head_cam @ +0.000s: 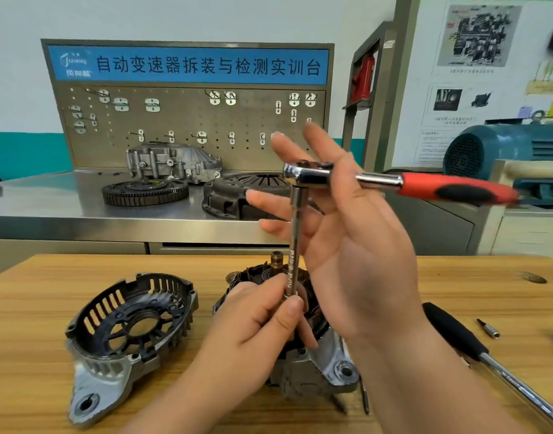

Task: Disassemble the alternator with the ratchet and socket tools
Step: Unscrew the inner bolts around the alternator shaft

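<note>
A fastener on the alternator [328, 361] is being loosened; it stands mid-counter [34, 308], with the removed end housing [128, 327] at its 9 o'clock. The left hand [259, 321] has a pinching grip low on the extension bar [295, 239]. The right hand [356, 252] is spread open behind the ratchet [309, 176] at 12 o'clock. The next move likely calls for closing on its handle.

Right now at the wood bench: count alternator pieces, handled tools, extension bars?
Alternator pieces: 2 (end cover, main body)
Handled tools: 2 (red-handled ratchet, black-handled tool)
Extension bars: 1 (extension bar on the ratchet, pinched by the left hand)
Total: 5
</note>
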Demonstrator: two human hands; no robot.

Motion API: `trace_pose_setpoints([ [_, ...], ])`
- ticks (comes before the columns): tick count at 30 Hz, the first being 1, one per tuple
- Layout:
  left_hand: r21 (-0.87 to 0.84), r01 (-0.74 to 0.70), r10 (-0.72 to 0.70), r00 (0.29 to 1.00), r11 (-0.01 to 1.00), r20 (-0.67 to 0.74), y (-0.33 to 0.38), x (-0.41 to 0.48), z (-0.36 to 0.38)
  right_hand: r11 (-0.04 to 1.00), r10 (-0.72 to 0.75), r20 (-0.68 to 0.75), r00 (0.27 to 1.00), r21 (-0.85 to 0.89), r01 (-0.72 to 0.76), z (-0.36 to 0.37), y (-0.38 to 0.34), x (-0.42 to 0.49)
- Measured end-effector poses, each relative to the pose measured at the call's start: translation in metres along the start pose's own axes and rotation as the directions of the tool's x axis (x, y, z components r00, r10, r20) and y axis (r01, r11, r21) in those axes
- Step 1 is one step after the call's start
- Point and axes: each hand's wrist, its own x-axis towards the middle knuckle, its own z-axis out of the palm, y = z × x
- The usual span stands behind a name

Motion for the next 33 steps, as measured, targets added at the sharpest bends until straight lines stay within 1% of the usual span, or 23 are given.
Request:
trace_pose_setpoints([
  [2, 0.031, -0.025, 0.025, 1.0, 0.999, -0.007, 0.0019, -0.0004, -0.0013, 0.996, 0.084, -0.007, 0.996, 0.023, -0.084, -0.0019, -0.0005, -0.0003],
  [4, 0.047, -0.044, 0.044, 0.999, 0.998, 0.003, 0.0016, -0.0002, -0.0016, 0.994, 0.106, -0.012, 0.994, 0.014, -0.106, -0.0021, -0.0006, -0.0002],
  [6, 0.024, -0.014, 0.014, 1.0, 1.0, 0.009, -0.0001, 0.0002, -0.0015, 0.997, 0.036, -0.018, 0.999, -0.061, -0.037, -0.0013, 0.0036, -0.0004],
  [8, -0.019, 0.03, -0.03, 1.0, 0.999, 0.0, -0.0019, 0.0002, -0.0014, 0.983, -0.079, -0.021, 0.997, -0.168, 0.074, -0.0008, 0.0056, -0.0004],
  [10, -0.068, 0.053, -0.053, 0.999, 0.996, 0.006, -0.0016, -0.0003, -0.0002, 0.947, -0.179, 0.021, 0.984, -0.268, 0.178, -0.0044, 0.0036, -0.0001],
  [12, -0.11, 0.081, -0.08, 0.997, 0.991, 0.015, -0.0013, 0.0003, 0.001, 0.902, -0.177, 0.089, 0.98, -0.385, 0.198, -0.0074, 0.0025, 0.0005],
  [13, -0.12, 0.094, -0.093, 0.996, 0.988, 0.014, -0.0016, 0.0007, 0.0014, 0.902, -0.166, 0.089, 0.982, -0.388, 0.188, -0.0079, 0.0026, 0.0008],
  [15, -0.117, 0.111, -0.111, 0.994, 0.987, 0.011, -0.0011, 0.0012, 0.0017, 0.956, -0.153, 0.038, 0.987, -0.249, 0.158, -0.0073, 0.0033, 0.0008],
  [18, -0.06, 0.084, -0.084, 0.996, 0.995, 0.005, -0.0002, 0.0008, 0.0011, 1.0, -0.001, -0.006, 1.0, -0.021, 0.001, -0.005, 0.0026, 0.0025],
  [20, -0.003, 0.042, -0.041, 0.999, 0.999, 0.02, 0.0015, 0.0001, 0.0, 0.995, 0.089, -0.008, 0.996, 0.032, -0.089, -0.006, 0.0004, 0.0026],
  [22, 0.017, 0.02, -0.02, 0.999, 1.0, 0.035, 0.0016, 0.0003, -0.001, 0.991, 0.13, -0.017, 0.991, 0.028, -0.13, -0.0084, 0.0003, 0.0023],
  [24, 0.001, 0.025, -0.025, 0.999, 1.0, 0.04, 0.0007, 0.0011, -0.001, 0.995, 0.101, -0.027, 0.994, 0.003, -0.101, -0.0084, 0.0023, 0.0023],
  [27, -0.05, 0.062, -0.061, 0.998, 0.997, 0.021, -0.0007, 0.0015, 0.0003, 0.994, -0.026, -0.04, 0.999, -0.111, 0.022, -0.0063, 0.0034, 0.0017],
  [30, -0.111, 0.095, -0.094, 0.995, 0.989, 0.014, -0.0008, 0.0011, 0.0015, 0.957, -0.136, 0.03, 0.99, -0.254, 0.139, -0.005, 0.0011, 0.0009],
  [31, -0.113, 0.099, -0.097, 0.995, 0.989, 0.022, -0.0011, 0.0011, 0.0015, 0.955, -0.141, 0.047, 0.989, -0.258, 0.148, -0.0048, 0.0012, 0.0008],
  [33, -0.092, 0.095, -0.092, 0.995, 0.991, 0.037, -0.0012, 0.001, 0.0009, 0.985, -0.1, 0.029, 0.995, -0.139, 0.103, -0.0038, 0.0015, 0.0015],
])
